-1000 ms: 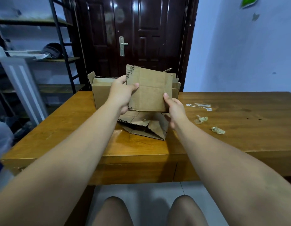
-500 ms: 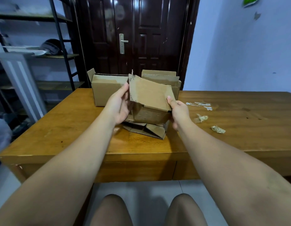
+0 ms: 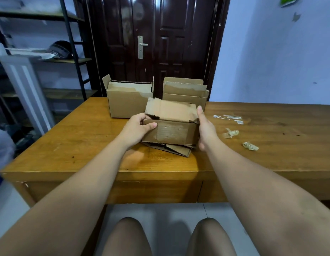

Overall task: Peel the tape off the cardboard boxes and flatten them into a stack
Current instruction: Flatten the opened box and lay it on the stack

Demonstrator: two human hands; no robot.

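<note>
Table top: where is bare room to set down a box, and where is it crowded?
Bare: the table left of the left hand, and right of the tape scraps. Crowded: the middle, with two open boxes, the held box and flattened cardboard.

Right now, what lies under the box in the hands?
Some flattened cardboard lies on the table; only its near edge shows. The box covers the rest.

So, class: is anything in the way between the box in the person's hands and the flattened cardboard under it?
Nothing visible. The held box sits directly over the flattened cardboard; the tape scraps lie aside, to its right.
</note>
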